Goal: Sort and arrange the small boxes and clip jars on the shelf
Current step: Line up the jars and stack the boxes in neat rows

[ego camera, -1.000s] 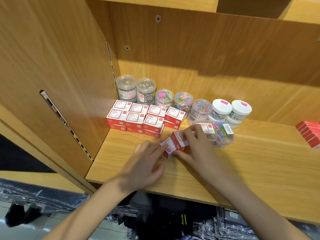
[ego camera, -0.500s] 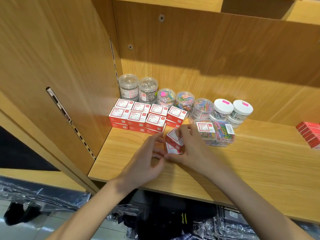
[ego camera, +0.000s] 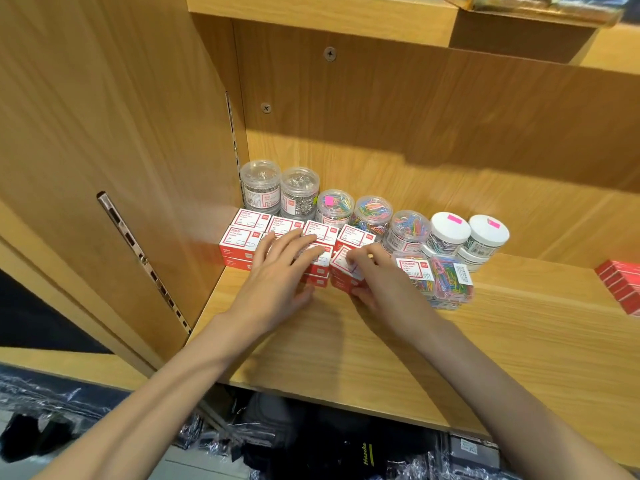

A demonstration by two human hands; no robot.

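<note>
Red and white small boxes [ego camera: 242,237] stand stacked in rows at the shelf's back left. Behind them runs a line of clear clip jars [ego camera: 299,192], some with silver clips, some with coloured ones, and two white-lidded jars [ego camera: 450,228] at the right end. My left hand [ego camera: 277,275] lies with straight fingers on top of the front boxes. My right hand [ego camera: 377,282] grips a small stack of red and white boxes [ego camera: 341,268] and holds it against the right end of the front row.
Two flat clear boxes of coloured clips [ego camera: 450,278] lie just right of my right hand. A pile of red boxes [ego camera: 620,282] sits at the far right edge. The wooden shelf [ego camera: 519,334] has a side wall with a slotted metal rail [ego camera: 138,258] on the left.
Both hands moved forward from the open shelf to the box rows. The boxes in my right hand went with them to the row's right end. My left hand let go and spread over the front boxes.
</note>
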